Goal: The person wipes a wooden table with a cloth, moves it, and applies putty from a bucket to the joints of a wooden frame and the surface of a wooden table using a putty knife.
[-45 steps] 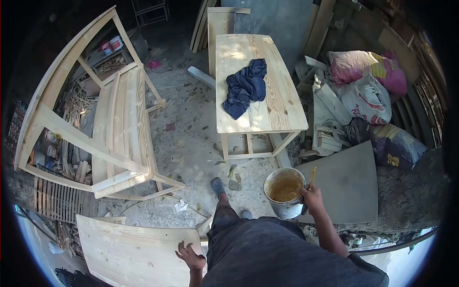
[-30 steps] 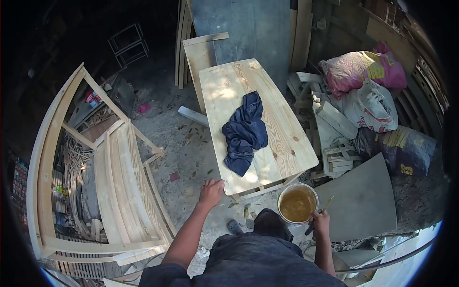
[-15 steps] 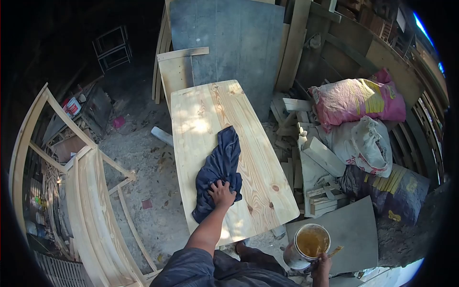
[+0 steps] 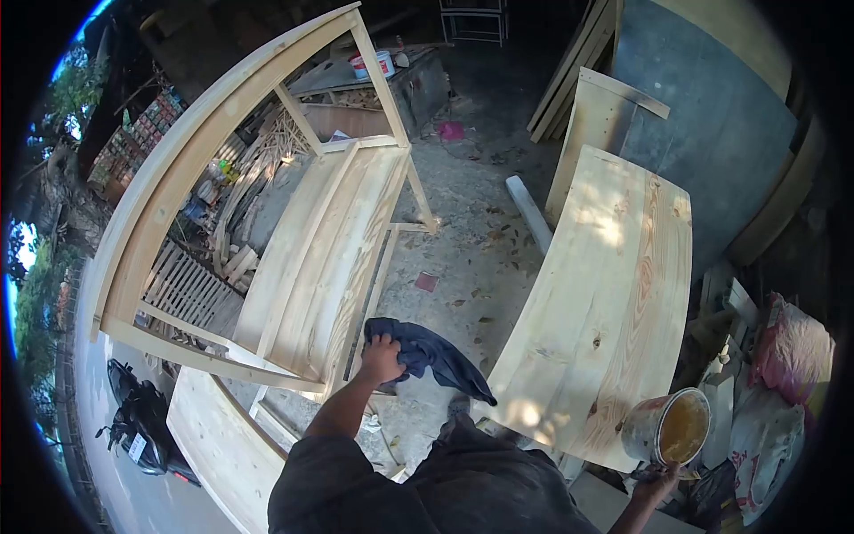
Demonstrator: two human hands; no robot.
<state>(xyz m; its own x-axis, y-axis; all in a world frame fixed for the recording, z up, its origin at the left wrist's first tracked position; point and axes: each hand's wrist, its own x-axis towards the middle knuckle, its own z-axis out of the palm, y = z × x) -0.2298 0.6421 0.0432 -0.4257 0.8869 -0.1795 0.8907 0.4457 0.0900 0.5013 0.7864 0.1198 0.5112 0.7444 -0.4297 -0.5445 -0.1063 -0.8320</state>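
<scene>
My left hand [image 4: 382,360] is closed on a dark blue cloth [image 4: 438,353]. The cloth trails to the right, its far end by the corner of a pale wooden tabletop [image 4: 569,311]. My right hand [image 4: 656,486] grips a white bucket [image 4: 642,427] at its lower rim, tilted so that the amber liquid [image 4: 683,429] inside shows. How the fingers wrap round the rim is partly hidden. Just left of the cloth stands an unpainted wooden bench frame [image 4: 298,294] with a slatted seat.
A wooden panel [image 4: 218,445] lies low at the left, near a parked motorcycle [image 4: 147,427]. Filled sacks [image 4: 787,347] and wood offcuts crowd the right side. A white post [image 4: 529,214] lies on the floor behind the tabletop. A blue-grey board [image 4: 703,116] leans at the back.
My left hand has lifted the cloth off the tabletop and carried it left beside the bench frame. The view has swung left. The bucket remains in my right hand.
</scene>
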